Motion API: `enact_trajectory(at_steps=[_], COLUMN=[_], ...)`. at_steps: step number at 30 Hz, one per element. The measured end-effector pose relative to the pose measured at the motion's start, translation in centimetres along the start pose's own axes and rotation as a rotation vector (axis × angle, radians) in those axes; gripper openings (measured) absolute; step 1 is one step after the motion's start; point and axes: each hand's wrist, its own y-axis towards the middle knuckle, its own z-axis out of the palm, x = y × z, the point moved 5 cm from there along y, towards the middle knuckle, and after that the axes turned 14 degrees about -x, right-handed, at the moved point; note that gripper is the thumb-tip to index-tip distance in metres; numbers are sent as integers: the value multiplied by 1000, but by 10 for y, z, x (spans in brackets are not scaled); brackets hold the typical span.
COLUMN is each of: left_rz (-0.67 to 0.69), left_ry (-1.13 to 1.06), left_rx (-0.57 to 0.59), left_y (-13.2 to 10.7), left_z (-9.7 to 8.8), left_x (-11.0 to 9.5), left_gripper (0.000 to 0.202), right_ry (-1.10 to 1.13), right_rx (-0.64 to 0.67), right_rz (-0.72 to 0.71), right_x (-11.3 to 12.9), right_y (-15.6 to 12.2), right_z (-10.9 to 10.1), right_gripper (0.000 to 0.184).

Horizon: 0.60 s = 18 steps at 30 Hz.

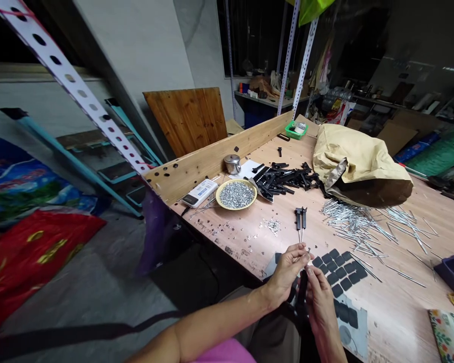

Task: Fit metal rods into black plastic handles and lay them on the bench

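My left hand (289,269) is closed in a pinch near the table's front edge. A thin metal rod (309,250) pokes up past its fingertips. Just beside it, my right hand (321,295) grips a black plastic part (301,290), and the fingertips of both hands meet. Fingers hide much of both pieces. Beyond the hands lie two black pieces with thin rods (300,219), side by side. Flat black rounded squares (339,273) are laid in rows to the right. Loose metal rods (348,222) are heaped behind them.
A yellow bowl (220,197) holds small metal pieces; similar washers (273,226) are scattered nearby. Black plastic parts (283,179) are piled at the back beside a large tan sack (355,151). A white device (200,193) and metal pot (232,164) stand by the wooden side board (219,151).
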Motion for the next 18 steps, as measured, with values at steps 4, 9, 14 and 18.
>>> enact_trajectory(at_steps=[4, 9, 14, 18], left_rz=[17, -18, -155, -288], left_ry=[36, 14, 93, 142], left_rx=[-15, -40, 21, 20], left_y=[4, 8, 13, 17], left_z=[2, 6, 7, 1], left_x=[6, 20, 38, 45], left_gripper=[44, 44, 42, 49], right_ry=[-77, -210, -533, -1006], right_rx=[-10, 84, -48, -364], right_rz=[21, -154, -412, -894], right_x=[2, 8, 6, 19], right_y=[5, 9, 33, 62], right_z=[-10, -11, -40, -82], right_gripper=[41, 40, 38, 40])
